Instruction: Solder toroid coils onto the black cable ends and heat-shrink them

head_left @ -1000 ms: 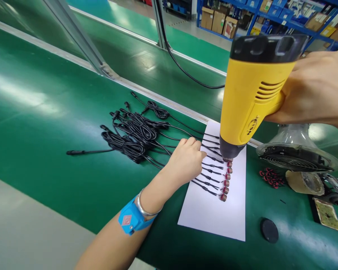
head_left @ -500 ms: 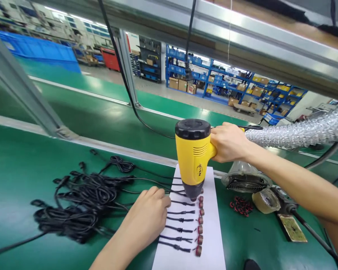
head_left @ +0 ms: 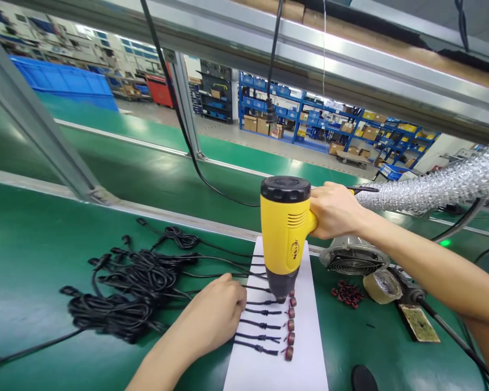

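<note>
My right hand (head_left: 336, 209) is wrapped round the handle of a yellow and black heat gun (head_left: 284, 233). Its nozzle points down over a row of black cable ends (head_left: 263, 326) laid across a white sheet (head_left: 305, 347). Small brown and red ring-shaped parts (head_left: 290, 326) line up just right of the cable tips; the gun hides some at the far end. At the sheet's left edge, my left hand (head_left: 222, 304) is closed with curled fingers on a black cable, its fingertips partly hidden. The cables' coiled lengths (head_left: 134, 288) lie bunched to the left.
Right of the sheet are a pile of small red and black parts (head_left: 348, 294), a tape roll (head_left: 382, 286), a round fan (head_left: 354, 262) and a soldering sponge tray (head_left: 419, 323). A silver duct (head_left: 432, 187) hangs at right. Metal posts and an overhead beam (head_left: 350, 65) frame the green bench.
The heat gun has moved slightly toward me along the row, its nozzle now over a nearer cable end. My left hand stays beside the sheet. The view has shifted a little.
</note>
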